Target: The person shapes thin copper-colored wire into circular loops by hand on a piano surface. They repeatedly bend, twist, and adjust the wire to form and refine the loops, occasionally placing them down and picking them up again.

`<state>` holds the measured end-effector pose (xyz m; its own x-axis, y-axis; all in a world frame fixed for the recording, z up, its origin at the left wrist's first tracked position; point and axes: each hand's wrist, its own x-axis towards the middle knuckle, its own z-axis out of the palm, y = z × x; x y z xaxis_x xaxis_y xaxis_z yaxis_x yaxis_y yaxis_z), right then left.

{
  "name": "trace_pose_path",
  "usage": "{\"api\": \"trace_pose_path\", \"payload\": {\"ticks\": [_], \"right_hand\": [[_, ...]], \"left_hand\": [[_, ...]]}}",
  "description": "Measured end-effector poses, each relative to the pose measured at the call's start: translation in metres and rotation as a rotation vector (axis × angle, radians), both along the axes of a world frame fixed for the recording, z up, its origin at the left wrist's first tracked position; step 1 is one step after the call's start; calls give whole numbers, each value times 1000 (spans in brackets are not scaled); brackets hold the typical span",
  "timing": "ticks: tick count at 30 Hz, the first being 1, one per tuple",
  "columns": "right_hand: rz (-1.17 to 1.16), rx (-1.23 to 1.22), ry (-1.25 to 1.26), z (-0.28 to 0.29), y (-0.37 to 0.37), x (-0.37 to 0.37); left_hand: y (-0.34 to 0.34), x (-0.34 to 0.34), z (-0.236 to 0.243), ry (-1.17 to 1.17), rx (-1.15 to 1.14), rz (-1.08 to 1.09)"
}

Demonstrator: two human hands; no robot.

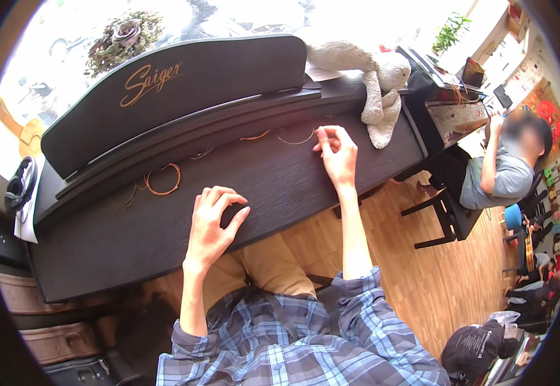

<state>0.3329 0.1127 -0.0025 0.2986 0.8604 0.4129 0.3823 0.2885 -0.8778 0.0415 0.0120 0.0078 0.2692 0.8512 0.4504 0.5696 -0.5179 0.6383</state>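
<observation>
My left hand (219, 225) hovers over the dark piano lid (87, 257), fingers bent but apart, holding nothing. A coiled copper-coloured string (163, 193) with loose thin ends lies beyond it to the left. My right hand (338, 161) has its fingers curled together at the right end of a thin pale string (293, 141); whether they grip it is too small to tell. Short lengths of string (254, 136) lie along the back of the lid, below the black music rest (190, 83).
A white plush toy (383, 116) rests at the lid's right end; headphones (19, 183) at the left end. A seated person (499, 174) is on a black chair at the right. Brown cases (55, 341) stand low left; a black bag (466, 354) lies low right.
</observation>
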Motion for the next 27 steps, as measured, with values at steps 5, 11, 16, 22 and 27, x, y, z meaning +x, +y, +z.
{"api": "trace_pose_path", "payload": {"ticks": [5, 11, 16, 22, 27], "right_hand": [[63, -1, 30, -5, -1, 3], [96, 8, 6, -8, -2, 4], [106, 49, -18, -12, 1, 5], [125, 59, -37, -19, 3, 10], [128, 18, -63, -20, -3, 12]], "left_hand": [[-3, -1, 1, 198, 95, -9], [-35, 7, -17, 493, 130, 98], [-72, 6, -38, 488, 107, 195], [-96, 5, -56, 421, 104, 235], [-103, 0, -49, 239, 135, 209]]}}
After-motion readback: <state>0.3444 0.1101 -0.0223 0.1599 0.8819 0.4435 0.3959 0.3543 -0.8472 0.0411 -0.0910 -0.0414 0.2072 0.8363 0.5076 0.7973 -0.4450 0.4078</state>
